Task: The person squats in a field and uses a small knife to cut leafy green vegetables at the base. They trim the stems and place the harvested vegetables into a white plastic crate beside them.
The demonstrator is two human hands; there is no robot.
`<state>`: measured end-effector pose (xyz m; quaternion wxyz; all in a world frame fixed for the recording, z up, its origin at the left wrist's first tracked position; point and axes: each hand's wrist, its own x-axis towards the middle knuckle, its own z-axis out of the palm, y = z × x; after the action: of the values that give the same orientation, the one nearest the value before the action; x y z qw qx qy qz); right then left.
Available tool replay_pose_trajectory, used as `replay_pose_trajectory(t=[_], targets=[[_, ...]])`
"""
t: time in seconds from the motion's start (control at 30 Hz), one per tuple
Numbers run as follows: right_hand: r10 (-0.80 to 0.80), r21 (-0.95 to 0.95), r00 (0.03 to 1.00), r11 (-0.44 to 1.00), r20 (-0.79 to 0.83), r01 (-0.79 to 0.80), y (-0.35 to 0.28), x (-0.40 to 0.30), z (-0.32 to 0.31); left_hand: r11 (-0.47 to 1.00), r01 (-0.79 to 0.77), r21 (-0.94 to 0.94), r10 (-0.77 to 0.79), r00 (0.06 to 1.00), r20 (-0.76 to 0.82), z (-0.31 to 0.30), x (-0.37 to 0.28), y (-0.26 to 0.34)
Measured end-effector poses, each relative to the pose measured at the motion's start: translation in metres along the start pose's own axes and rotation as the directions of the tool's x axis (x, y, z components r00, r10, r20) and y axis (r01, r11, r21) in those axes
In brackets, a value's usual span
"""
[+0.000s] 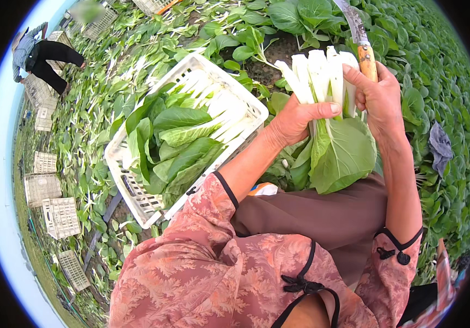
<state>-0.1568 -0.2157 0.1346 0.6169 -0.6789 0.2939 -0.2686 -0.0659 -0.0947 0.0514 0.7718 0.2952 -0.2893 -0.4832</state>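
Observation:
My left hand [300, 119] grips a bunch of leafy greens like bok choy [319, 78], white stem ends up and broad green leaves hanging over my knee. A knife with a wooden handle [367, 61] is held in my right hand [376, 92], its stained, curved blade [352, 20] pointing up and away. The right thumb and fingers also touch the bunch's rightmost white stem. To the left of my forearm stands a white plastic crate [257, 104], partly filled with cut greens [194, 127], their white stems lying toward the far right side.
Uncut greens [431, 53] grow densely along the right, where a grey cloth [440, 147] lies. Cut leaves [95, 102] litter the ground at left. Several crates [61, 217] stand beyond. Another person [40, 55] bends beside crates at upper left. Patterned fabric [444, 283] shows at lower right.

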Motion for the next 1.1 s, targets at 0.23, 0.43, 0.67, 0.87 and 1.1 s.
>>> replay_pose_trajectory(t=[0.23, 0.43, 0.67, 0.87, 1.1], targets=[[-0.073, 0.017, 0.981, 0.997, 0.180, 0.071, -0.019, -0.027, 0.057, 0.965, -0.260, 0.037, 0.262, 0.940, -0.219, 0.008, -0.052, 0.032], [-0.211, 0.260, 0.947, 0.954, 0.243, 0.146, -0.042, -0.049, 0.082, 0.937, -0.312, 0.159, 0.350, 0.851, -0.392, -0.001, -0.126, 0.111], [-0.205, 0.331, 0.949, 0.936, 0.241, 0.118, -0.050, -0.059, 0.064, 0.704, -0.643, 0.303, 0.604, 0.316, -0.732, -0.081, -0.227, 0.185], [-0.109, 0.293, 0.970, 0.955, 0.219, 0.042, -0.041, -0.068, 0.056, 0.537, -0.755, 0.376, 0.407, -0.158, -0.899, -0.241, -0.310, 0.131], [-0.054, 0.266, 0.991, 0.964, 0.121, 0.020, -0.021, -0.057, 0.023, 0.543, -0.656, 0.523, 0.336, -0.401, -0.852, -0.246, -0.300, 0.094]])
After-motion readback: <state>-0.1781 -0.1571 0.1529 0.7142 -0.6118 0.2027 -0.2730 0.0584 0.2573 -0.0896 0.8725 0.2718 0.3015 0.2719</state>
